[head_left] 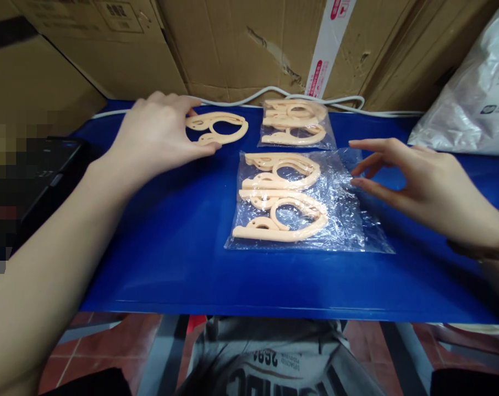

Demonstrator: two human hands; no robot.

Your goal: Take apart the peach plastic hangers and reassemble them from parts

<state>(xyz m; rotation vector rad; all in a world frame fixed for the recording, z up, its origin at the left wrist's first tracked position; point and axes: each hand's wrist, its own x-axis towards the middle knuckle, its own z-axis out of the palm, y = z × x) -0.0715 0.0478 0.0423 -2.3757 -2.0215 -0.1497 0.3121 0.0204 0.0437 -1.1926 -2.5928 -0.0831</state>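
My left hand [160, 129] is at the back left of the blue table, its thumb and fingers closed around the end of a cream folding clothes hanger [241, 127]. That hanger is folded, its two arms curving round an oval gap. In the middle lies a clear plastic bag [344, 220] with two more folded hangers [302, 223] inside, one above the other. My right hand [410, 179] hovers at the bag's upper right edge, thumb and fingers apart and nothing visible between them; whether a fingertip touches the plastic I cannot tell.
Behind the large bag lies a second clear bag [329, 137] of folded hangers. A white cable [269, 91] runs along the back, before cardboard boxes [232, 49]. A white plastic sack [467, 104] stands at the back right. A black device [51, 176] sits at the left.
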